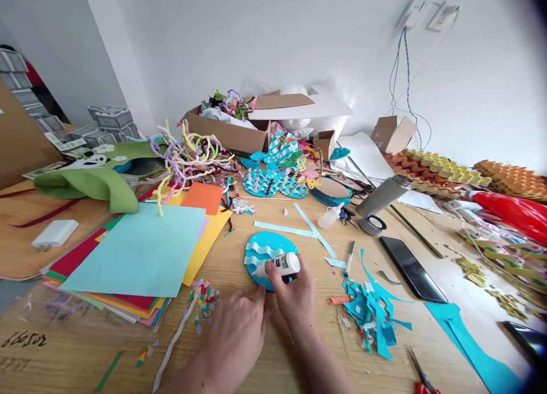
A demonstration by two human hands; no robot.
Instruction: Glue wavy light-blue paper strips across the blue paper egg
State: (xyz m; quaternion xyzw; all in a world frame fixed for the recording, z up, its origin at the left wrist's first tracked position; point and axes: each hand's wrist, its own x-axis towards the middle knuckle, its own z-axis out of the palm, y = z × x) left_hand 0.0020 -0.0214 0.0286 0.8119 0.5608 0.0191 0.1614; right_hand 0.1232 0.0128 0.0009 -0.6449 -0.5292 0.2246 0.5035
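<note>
My right hand (297, 294) is wrapped round a white glue bottle (285, 263), tilted with its nozzle low to the left over a round blue disc (265, 238). Pale wavy paper strips (262, 250) lie across the disc. At the disc's near edge, my left hand (237, 328) has curled fingers, the index fingertip and thumb meeting the rim; the exact grip is partly hidden. Light blue paper strips (285, 229) rest just beyond the disc. A small clear squeeze bottle (330, 216) lies farther back.
Left stands a stack of coloured paper (141, 251). Blue scraps (376, 314), red-handled scissors (422, 377) and a phone (412, 269) lie to the right. Behind are decorated blue discs (260, 180), pipe cleaners (200, 155), a steel flask (387, 193) and a cardboard box (233, 133).
</note>
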